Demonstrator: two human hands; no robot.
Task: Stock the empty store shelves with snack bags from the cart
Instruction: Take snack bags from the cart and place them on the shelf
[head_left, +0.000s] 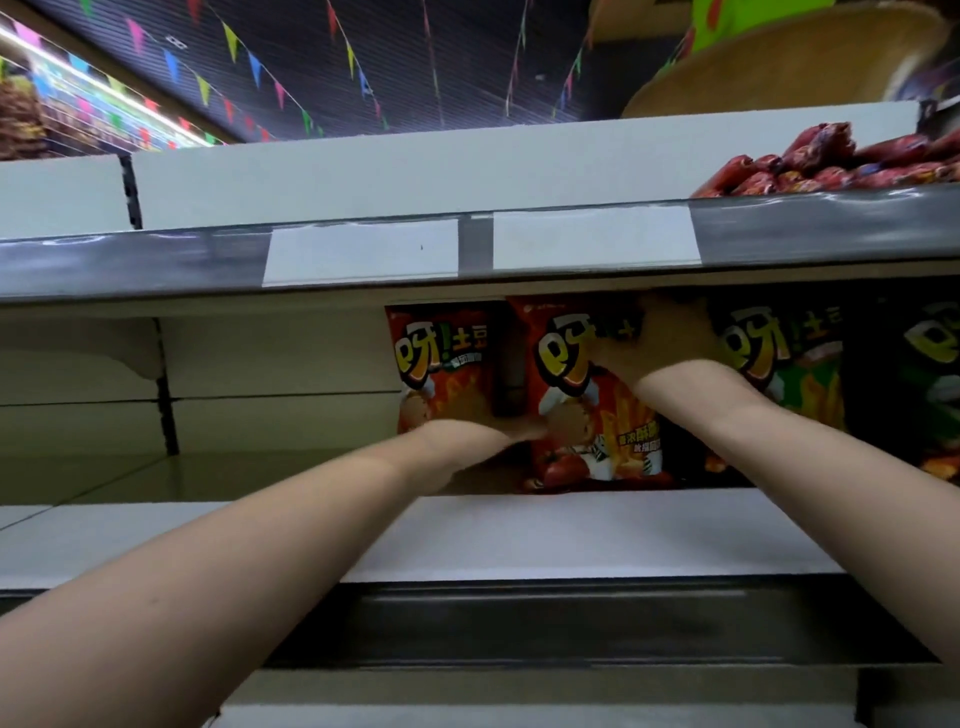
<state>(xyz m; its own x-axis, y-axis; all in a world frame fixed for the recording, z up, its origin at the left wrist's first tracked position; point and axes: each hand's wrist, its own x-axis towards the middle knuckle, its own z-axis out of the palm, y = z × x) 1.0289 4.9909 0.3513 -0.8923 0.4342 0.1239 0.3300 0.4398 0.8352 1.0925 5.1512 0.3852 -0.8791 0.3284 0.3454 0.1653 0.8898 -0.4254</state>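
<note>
Reaching deep into the middle shelf (260, 467), the person has both arms out to a red snack bag (597, 415) that stands upright near the shelf's front edge. The right hand (670, 348) covers the bag's top right corner, with the fingers curled over it in what looks like a grip, though the shadow under the shelf above blurs the detail. The left hand (483, 434) lies with its fingers straight against the bag's lower left side, grasping nothing and seemingly steadying it.

I'd call the stocking partly done. A second red bag (441, 364) stands just behind and to the left, and a green bag (779, 364) is just to the right, with another green one at the far edge. The left stretch of this shelf carries no bags yet, so plenty seems left to do. The cart is out of view, so I cannot tell what it holds.

The shelving is pale, with white back panels. Blank white price labels (361, 252) sit in the grey strip along the top shelf (519, 161), where red packets (831, 161) are heaped at the right. Coloured bunting (249, 62) hangs under a dark ceiling.
</note>
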